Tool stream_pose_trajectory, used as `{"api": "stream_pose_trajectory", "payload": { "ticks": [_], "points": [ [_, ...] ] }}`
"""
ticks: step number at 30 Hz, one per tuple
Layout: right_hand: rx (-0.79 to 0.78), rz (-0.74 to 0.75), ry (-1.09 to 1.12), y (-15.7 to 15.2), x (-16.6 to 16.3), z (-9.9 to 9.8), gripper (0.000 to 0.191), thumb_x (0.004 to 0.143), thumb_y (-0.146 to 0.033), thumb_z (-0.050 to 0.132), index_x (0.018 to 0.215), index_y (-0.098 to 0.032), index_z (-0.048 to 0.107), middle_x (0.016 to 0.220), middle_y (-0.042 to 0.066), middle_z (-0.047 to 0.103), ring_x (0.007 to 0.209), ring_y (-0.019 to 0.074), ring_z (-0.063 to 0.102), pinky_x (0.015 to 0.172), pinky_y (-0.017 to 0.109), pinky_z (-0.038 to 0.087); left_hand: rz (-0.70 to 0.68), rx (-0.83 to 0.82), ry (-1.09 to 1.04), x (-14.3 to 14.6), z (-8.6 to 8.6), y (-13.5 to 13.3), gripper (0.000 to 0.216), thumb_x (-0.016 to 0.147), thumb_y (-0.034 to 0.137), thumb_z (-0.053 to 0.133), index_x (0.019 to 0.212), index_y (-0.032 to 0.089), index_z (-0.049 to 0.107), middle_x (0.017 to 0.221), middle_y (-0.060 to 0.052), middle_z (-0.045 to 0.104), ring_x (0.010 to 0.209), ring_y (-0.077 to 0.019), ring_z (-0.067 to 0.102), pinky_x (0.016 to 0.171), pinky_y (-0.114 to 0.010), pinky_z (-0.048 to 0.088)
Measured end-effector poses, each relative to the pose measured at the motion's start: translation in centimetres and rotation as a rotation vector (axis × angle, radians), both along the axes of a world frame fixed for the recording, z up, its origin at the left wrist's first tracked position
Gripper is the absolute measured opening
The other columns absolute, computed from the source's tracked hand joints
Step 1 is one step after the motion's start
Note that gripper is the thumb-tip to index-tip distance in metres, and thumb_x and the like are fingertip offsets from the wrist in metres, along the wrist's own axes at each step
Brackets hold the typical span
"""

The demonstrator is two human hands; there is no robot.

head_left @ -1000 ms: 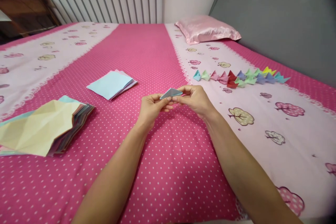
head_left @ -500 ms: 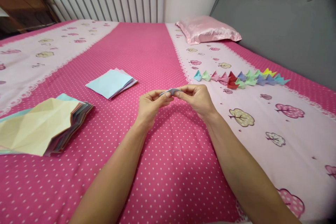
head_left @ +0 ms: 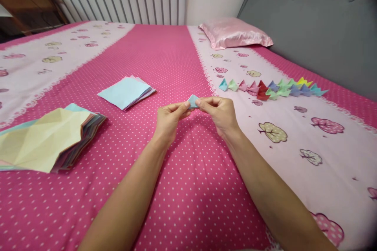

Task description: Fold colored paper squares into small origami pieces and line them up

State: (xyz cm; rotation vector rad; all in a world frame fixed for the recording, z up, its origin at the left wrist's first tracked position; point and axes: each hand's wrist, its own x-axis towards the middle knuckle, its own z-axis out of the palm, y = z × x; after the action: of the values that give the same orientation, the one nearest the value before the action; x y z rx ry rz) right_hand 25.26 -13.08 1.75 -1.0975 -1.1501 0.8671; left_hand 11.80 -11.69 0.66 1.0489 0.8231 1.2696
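Observation:
A small piece of folded light-blue paper (head_left: 193,101) is held up above the bed, its pointed tip facing away from me. My left hand (head_left: 170,118) pinches its left side between thumb and fingers. From the right, my right hand (head_left: 221,113) grips the other side the same way, so the fingers cover the lower corners. To the right of my hands, a cluster of folded paper boats (head_left: 282,89) in several colours lies on the pale stripe of the bedspread.
A stack of light-blue and pink paper squares (head_left: 125,92) lies left of my hands. Nearer, at far left, is a thicker pile of creased paper (head_left: 44,141). A pink pillow (head_left: 235,33) rests at the back right, beside a grey padded headboard (head_left: 312,19).
The folded paper has tilted from nearly edge-on to showing its blue triangular face. Both hands still pinch it and have barely moved.

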Motion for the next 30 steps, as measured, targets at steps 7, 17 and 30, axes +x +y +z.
{"api": "stream_pose_trajectory", "payload": {
  "ticks": [7,17,30],
  "points": [
    [-0.016,-0.043,-0.022,0.0,-0.2,-0.2,0.02,0.063,-0.034,0.071,0.066,-0.016,0.065,0.065,0.002,0.065,0.061,0.0134,0.06,0.063,0.03,0.05,0.014,-0.051,-0.027,0.0,0.0,0.0,0.028,0.064,0.028,0.071,0.091,0.019,0.069,0.084,-0.004,0.071,0.074,-0.0131,0.066,0.071,-0.025,0.05],
    [0.001,-0.035,-0.022,0.1,0.3,0.0,0.025,0.06,-0.033,0.073,0.073,-0.016,0.061,0.061,0.0,0.063,0.056,0.0118,0.06,0.056,0.026,0.049,-0.051,0.01,0.1,-0.3,0.3,-0.1,0.038,0.066,0.032,0.07,0.101,0.019,0.066,0.085,-0.006,0.072,0.077,-0.0164,0.066,0.072,-0.028,0.047],
    [0.075,0.13,-0.312,0.2,1.2,0.3,0.013,0.069,-0.029,0.067,0.076,-0.017,0.07,0.071,0.003,0.07,0.064,0.0136,0.062,0.062,0.028,0.048,-0.008,0.237,0.491,-0.5,0.2,0.1,0.027,0.069,0.038,0.065,0.082,0.015,0.072,0.07,-0.005,0.07,0.06,-0.0134,0.06,0.056,-0.024,0.044]
  ]
}}
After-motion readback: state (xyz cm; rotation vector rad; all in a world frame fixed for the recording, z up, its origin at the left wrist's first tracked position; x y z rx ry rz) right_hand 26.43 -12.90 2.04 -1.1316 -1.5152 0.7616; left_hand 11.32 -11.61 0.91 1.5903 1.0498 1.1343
